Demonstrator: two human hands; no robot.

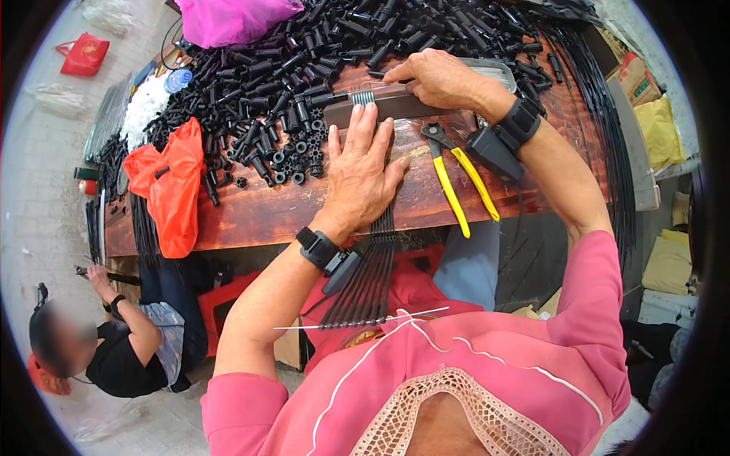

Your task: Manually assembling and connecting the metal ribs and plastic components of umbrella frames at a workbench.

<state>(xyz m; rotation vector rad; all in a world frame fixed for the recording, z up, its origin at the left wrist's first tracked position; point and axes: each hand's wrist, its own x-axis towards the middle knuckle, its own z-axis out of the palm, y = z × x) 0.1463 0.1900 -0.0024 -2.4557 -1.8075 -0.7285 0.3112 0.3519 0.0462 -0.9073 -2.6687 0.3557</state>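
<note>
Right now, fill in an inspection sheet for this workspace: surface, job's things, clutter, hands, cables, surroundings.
Surface: brown-red wooden table, heavily covered at the far side.
Job's things: silver coils under the left fingertips, by a dark bar; black rods fan toward the lap; yellow-handled pliers lie spread, untouched.
Clutter: black parts heaped loose; red bag over the near edge; pink bag behind.
Hands: left hand flat, fingers extended; right hand by the bar, fingers bent, grip unclear.
Cables: thin dark cord below the right wrist's box; ends unclear.
Surroundings: another person at left; yellow sacks at right.
</note>
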